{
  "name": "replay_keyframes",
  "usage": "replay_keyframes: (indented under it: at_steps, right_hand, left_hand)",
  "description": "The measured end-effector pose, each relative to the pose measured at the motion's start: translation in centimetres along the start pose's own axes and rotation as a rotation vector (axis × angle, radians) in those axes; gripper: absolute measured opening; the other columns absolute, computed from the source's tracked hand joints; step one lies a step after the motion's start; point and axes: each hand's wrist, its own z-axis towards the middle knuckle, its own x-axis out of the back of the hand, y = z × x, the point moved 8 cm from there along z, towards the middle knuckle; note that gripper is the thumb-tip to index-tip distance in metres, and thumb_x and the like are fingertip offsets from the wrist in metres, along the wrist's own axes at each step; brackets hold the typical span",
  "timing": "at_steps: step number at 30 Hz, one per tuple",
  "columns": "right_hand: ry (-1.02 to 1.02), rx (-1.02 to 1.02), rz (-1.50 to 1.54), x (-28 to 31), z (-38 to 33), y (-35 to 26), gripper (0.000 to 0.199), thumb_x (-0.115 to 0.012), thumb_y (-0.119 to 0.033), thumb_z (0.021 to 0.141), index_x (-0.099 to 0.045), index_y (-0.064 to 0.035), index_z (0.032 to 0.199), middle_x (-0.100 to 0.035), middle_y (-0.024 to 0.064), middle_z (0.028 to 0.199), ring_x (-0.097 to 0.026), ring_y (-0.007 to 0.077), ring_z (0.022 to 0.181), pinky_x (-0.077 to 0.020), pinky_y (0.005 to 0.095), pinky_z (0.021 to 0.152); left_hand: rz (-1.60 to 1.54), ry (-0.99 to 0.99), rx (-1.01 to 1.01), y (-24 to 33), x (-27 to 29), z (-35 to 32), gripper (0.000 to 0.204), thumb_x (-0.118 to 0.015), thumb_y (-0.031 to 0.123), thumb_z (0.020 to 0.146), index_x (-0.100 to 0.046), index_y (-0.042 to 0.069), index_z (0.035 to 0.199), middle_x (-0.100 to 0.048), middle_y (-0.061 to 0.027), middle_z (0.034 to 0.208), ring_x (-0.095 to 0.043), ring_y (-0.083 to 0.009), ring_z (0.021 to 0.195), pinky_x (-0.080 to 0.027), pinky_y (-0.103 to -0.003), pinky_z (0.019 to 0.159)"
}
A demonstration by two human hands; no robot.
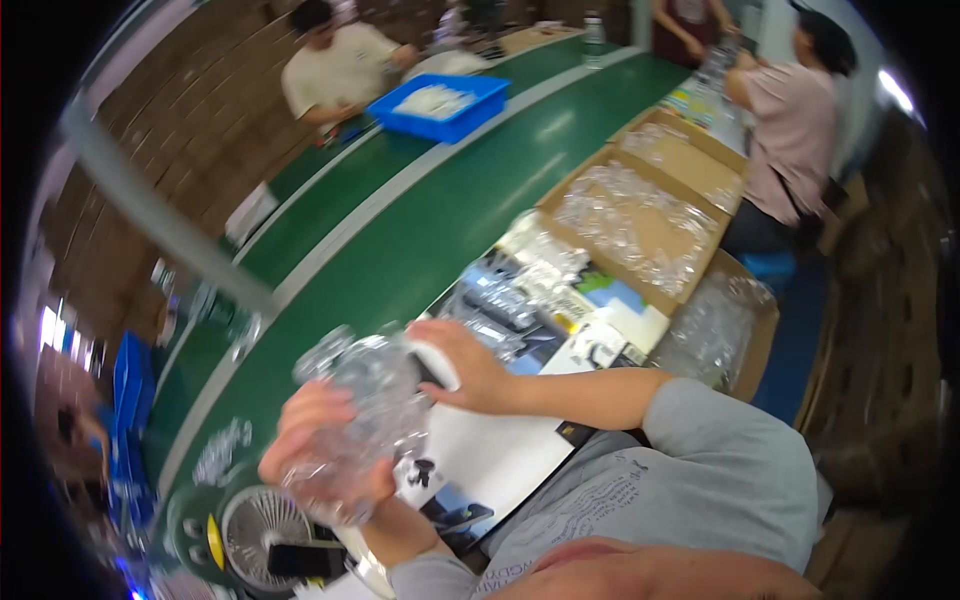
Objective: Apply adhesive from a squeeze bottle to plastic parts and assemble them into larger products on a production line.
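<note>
A bundle of clear, crinkled moulded plastic packaging [375, 385] is held up over the near side of the work surface. My left hand [315, 440] wraps round its left and lower part, fingers closed. At its upper right edge my right hand [465, 368] grips it, the thumb below and the fingers above. A dark patch shows between that thumb and fingers; I cannot tell what it is. Beneath both hands lies a white printed sheet [480, 450]. More clear plastic pieces [490, 305] rest on printed sheets beyond my right hand.
Open cardboard boxes [640, 225] with clear plastic stand at the right. A green conveyor belt [440, 195] curves past, with a blue bin [440, 108] of white items beyond it. A fan [262, 530] and a phone [305, 560] are at lower left. Several people work nearby.
</note>
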Motion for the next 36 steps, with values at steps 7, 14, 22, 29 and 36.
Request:
replay_keyframes:
  at_steps: [7, 14, 22, 29, 36]
  right_hand:
    - [-0.073, 0.094, 0.063, -1.5, -1.0, 0.6, 0.043, -0.059, -0.005, 0.069, -0.049, -0.0101, 0.11, -0.047, 0.0128, 0.114, -0.047, 0.0305, 0.105, -0.0401, 0.0401, 0.088]
    - [-0.089, 0.184, 0.087, -3.4, -2.3, 0.2, 0.037, -0.056, 0.0, 0.067, -0.052, -0.0107, 0.103, -0.048, 0.0073, 0.105, -0.048, 0.0252, 0.099, -0.0401, 0.0358, 0.082]
    - [-0.134, 0.226, 0.091, -4.5, -2.4, -0.2, 0.03, -0.059, -0.003, 0.067, -0.055, -0.0082, 0.096, -0.051, 0.0067, 0.1, -0.049, 0.0238, 0.095, -0.04, 0.0357, 0.08]
    - [-0.068, 0.246, 0.127, -3.5, -2.2, -0.3, 0.024, -0.061, -0.004, 0.064, -0.056, -0.0099, 0.087, -0.053, 0.0038, 0.094, -0.049, 0.0224, 0.092, -0.0396, 0.0349, 0.079]
    - [0.033, 0.289, 0.118, -2.4, -2.2, -0.8, 0.016, -0.061, -0.005, 0.064, -0.056, -0.0103, 0.079, -0.053, 0.0028, 0.086, -0.051, 0.0215, 0.086, -0.0399, 0.0331, 0.075]
  left_hand:
    - [0.546, -0.085, 0.057, -5.6, 0.0, -0.1, 0.047, -0.068, 0.012, 0.076, -0.042, -0.001, 0.113, -0.053, -0.0144, 0.102, -0.053, -0.0247, 0.091, -0.043, -0.035, 0.083]
    - [1.19, -0.639, 0.409, -21.8, -2.1, 0.1, 0.057, -0.072, 0.009, 0.061, -0.046, 0.008, 0.112, -0.057, -0.0138, 0.106, -0.053, -0.0334, 0.097, -0.042, -0.041, 0.081]
    - [1.129, -0.959, 0.529, -34.4, -2.9, -5.9, 0.07, -0.071, 0.018, 0.061, -0.04, 0.007, 0.122, -0.057, -0.0157, 0.107, -0.057, -0.0348, 0.094, -0.046, -0.043, 0.077]
    - [1.13, -1.074, 0.609, -37.5, -6.8, -9.3, 0.068, -0.073, 0.023, 0.056, -0.044, 0.009, 0.115, -0.055, -0.0141, 0.104, -0.055, -0.0336, 0.097, -0.047, -0.044, 0.078]
    - [1.194, -1.132, 0.627, -38.8, -6.9, -9.2, 0.061, -0.072, 0.026, 0.055, -0.046, 0.01, 0.107, -0.058, -0.0144, 0.097, -0.059, -0.0345, 0.089, -0.048, -0.045, 0.074]
